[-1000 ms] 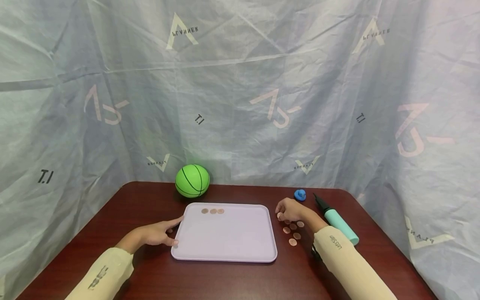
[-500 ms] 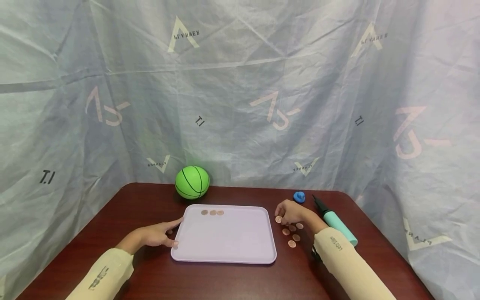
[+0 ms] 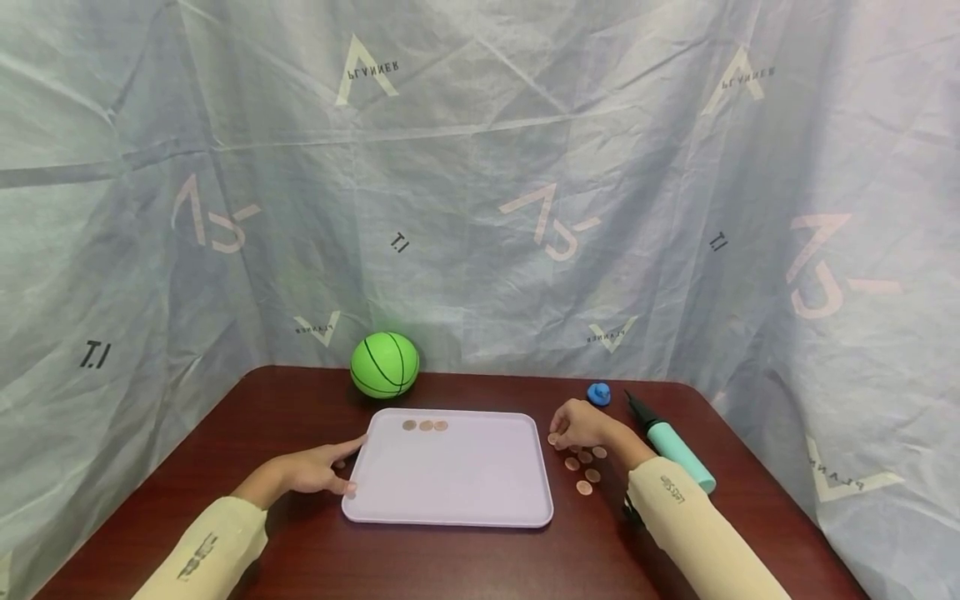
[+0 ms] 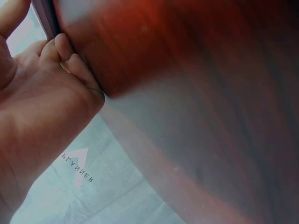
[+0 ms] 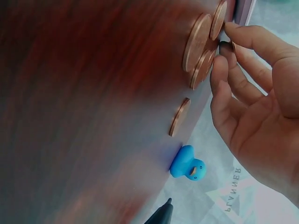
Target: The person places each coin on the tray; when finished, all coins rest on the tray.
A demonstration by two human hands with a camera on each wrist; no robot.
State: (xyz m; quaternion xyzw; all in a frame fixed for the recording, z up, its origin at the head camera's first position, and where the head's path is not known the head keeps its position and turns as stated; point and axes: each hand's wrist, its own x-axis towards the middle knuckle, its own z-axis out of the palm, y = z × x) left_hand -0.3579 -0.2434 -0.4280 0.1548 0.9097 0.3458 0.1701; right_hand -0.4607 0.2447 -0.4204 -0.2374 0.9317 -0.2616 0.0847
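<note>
In the head view, my left hand [image 3: 303, 469] rests against the left side of a pale lilac tray [image 3: 457, 475], thumb and index finger spread along its edge. The left wrist view shows the smaller fingers bent beside the tray's edge. Just right of the tray, my right hand [image 3: 581, 423] pinches a copper coin [image 3: 552, 438] at its fingertips. Several loose coins [image 3: 584, 487] lie on the table below that hand; the right wrist view shows large copper coins [image 5: 197, 43] near the fingers. Three coins [image 3: 426, 425] lie in a row in the tray's upper left.
A green ball [image 3: 385, 365] sits behind the tray. A blue rubber duck [image 3: 598, 394] and a turquoise hand pump [image 3: 678, 455] with a black nozzle are at the right of the dark red table [image 3: 442, 562]. Grey printed cloth [image 3: 465, 183] hangs behind.
The coin at my right fingertips has shifted slightly left, toward the tray, while the right hand stays almost in place. My left hand and the tray have not moved.
</note>
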